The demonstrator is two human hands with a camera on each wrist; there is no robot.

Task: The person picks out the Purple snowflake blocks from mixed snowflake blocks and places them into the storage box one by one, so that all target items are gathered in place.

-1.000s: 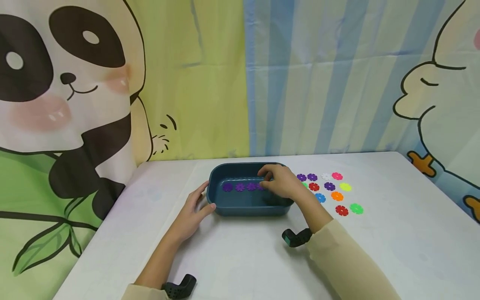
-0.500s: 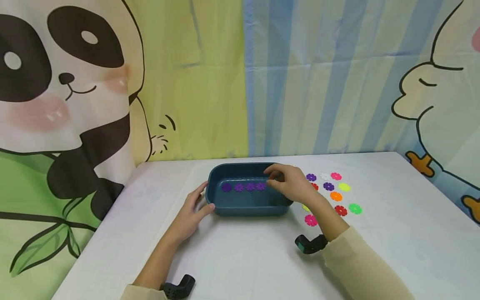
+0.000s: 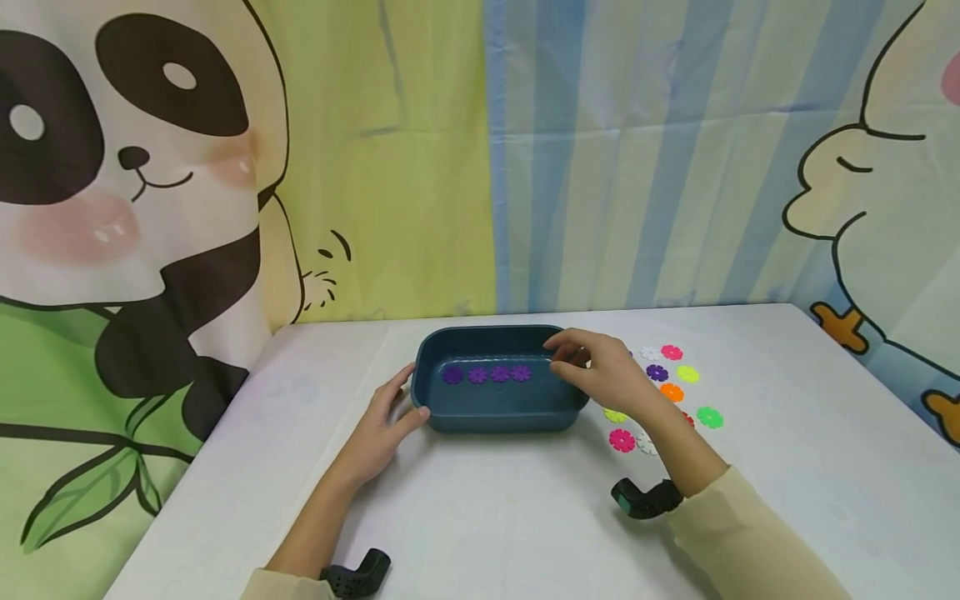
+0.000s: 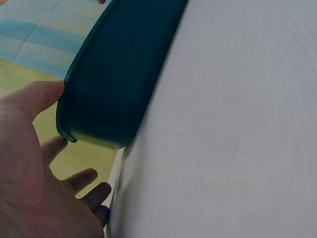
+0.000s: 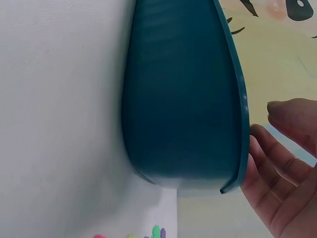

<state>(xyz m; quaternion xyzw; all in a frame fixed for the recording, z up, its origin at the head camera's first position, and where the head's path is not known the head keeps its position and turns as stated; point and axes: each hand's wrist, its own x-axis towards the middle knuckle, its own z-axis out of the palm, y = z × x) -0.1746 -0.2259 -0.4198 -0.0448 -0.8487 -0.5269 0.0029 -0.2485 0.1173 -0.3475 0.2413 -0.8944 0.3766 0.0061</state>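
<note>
A dark teal plastic basin (image 3: 495, 423) stands on the white table, with several purple flower-shaped discs (image 3: 499, 374) in a row on its floor. My left hand (image 3: 378, 437) rests against the basin's left end. In the left wrist view its thumb (image 4: 47, 94) touches the rim, the index fingertip is at the rim's corner, and the other fingers are spread loosely. Over the basin's right end is my right hand (image 3: 600, 371), fingers loosely bent. In the right wrist view its thumb (image 5: 292, 111) stands apart from the fingers and nothing shows between them.
Right of the basin, several flower-shaped discs lie loose on the white table (image 3: 480, 508), among them a pink disc (image 3: 622, 440), an orange disc (image 3: 672, 392), a green disc (image 3: 709, 417) and a purple disc (image 3: 657, 372). My right forearm covers some. A cartoon curtain (image 3: 420, 167) hangs behind.
My right hand has drawn back to the right, away from the row of purple discs, uncovering the rightmost one. The left hand and the basin stay nearly in place.
</note>
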